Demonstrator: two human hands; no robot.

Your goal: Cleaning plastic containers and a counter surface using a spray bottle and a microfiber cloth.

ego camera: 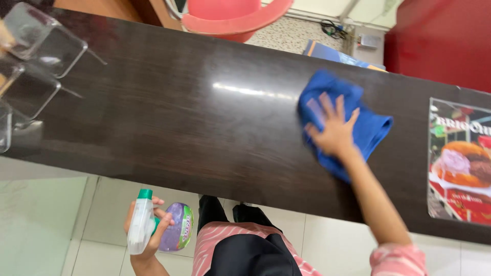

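The wiping step seems in hand: the right hand [335, 134] presses flat, fingers spread, on the blue cloth [368, 130] upon the dark bench [169, 122], the left hand [151, 227] grips a spray bottle [146, 222], and the next stroke probably needs firm even pressure.

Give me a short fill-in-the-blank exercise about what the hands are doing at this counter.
1. The right hand presses a ____ cloth flat on the counter.
2. The left hand holds a spray ____ with a green cap.
3. A picture menu lies at the counter's ____ end, as the view shows it.
4. Clear acrylic boxes stand at its ____ end.

Missing words: blue; bottle; right; left
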